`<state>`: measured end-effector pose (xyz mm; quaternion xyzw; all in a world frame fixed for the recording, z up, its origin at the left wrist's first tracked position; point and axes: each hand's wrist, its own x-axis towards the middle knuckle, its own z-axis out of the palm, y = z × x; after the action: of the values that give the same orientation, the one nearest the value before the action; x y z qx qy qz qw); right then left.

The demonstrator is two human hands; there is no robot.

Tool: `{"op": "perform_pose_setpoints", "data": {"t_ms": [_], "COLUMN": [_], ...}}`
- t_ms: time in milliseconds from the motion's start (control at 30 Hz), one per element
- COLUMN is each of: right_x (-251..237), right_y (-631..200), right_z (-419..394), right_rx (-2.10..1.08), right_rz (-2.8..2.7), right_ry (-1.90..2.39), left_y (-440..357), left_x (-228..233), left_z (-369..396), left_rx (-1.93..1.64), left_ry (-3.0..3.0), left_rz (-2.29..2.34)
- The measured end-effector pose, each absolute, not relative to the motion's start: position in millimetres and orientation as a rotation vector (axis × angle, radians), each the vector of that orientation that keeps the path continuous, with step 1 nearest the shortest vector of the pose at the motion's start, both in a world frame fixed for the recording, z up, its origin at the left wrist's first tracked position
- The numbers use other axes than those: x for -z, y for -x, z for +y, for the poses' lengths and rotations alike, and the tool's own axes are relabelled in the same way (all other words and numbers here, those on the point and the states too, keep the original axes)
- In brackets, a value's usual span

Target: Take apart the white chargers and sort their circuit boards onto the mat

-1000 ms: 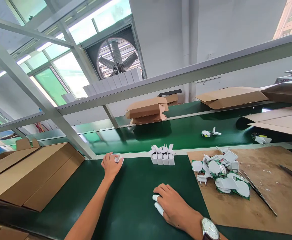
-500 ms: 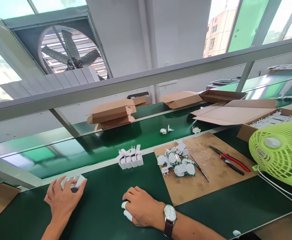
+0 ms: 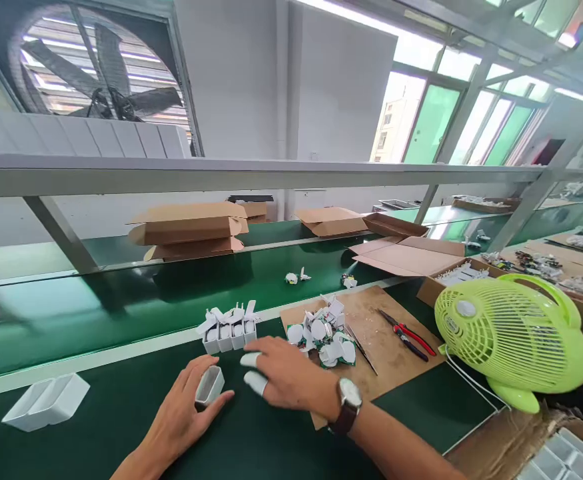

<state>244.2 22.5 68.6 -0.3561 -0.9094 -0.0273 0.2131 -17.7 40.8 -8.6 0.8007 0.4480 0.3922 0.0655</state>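
Observation:
My left hand [image 3: 184,410] is closed around a small white open-topped plastic case [image 3: 211,385], held low over the green worktop with its hollow side showing. My right hand [image 3: 291,379], with white finger cots on two fingers, stretches forward, fingers extended and nothing visible in them. It is just in front of a pile of small circuit boards with white parts [image 3: 327,337]. Beyond both hands stands a row of white cases [image 3: 225,341] with parts and raised lids in them. Far to the left sit more white open cases [image 3: 46,403], side by side.
A brown board [image 3: 386,373] lies under the pile, with tweezers [image 3: 364,352] and red-black pliers [image 3: 407,333] on it. A lime-green fan [image 3: 511,337] stands at the right, its cable on the worktop. Cardboard boxes [image 3: 186,230] and a metal rail [image 3: 271,177] are behind.
The view has turned right and levelled. My left hand has taken one white case away from those at the left and brought it rightward. My right hand has reached forward toward the pile.

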Motion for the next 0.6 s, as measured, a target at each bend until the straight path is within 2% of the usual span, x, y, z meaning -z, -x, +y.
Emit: {"op": "perform_pose_setpoints", "data": {"t_ms": [67,167,267,600], "right_x": [-93,-125,-141,-105], "right_y": [-277,-317,-333,-282], "right_z": [45,86,129,235], "right_rx": [0.115,0.181,0.227,0.124], "right_rz": [-2.486,-2.537,-2.579,-2.775], "right_ry": [1.123,1.550,1.737,2.006], "left_y": [19,21,18,13], "left_x": [14,17,18,24], "left_z": [36,31,27,26], "left_rx": [-1.119,-1.063,-1.047,-0.952], "left_ry": [-2.323,-2.194,-2.095,-1.915], "left_rz": [1.382,1.374,1.351,1.284]}}
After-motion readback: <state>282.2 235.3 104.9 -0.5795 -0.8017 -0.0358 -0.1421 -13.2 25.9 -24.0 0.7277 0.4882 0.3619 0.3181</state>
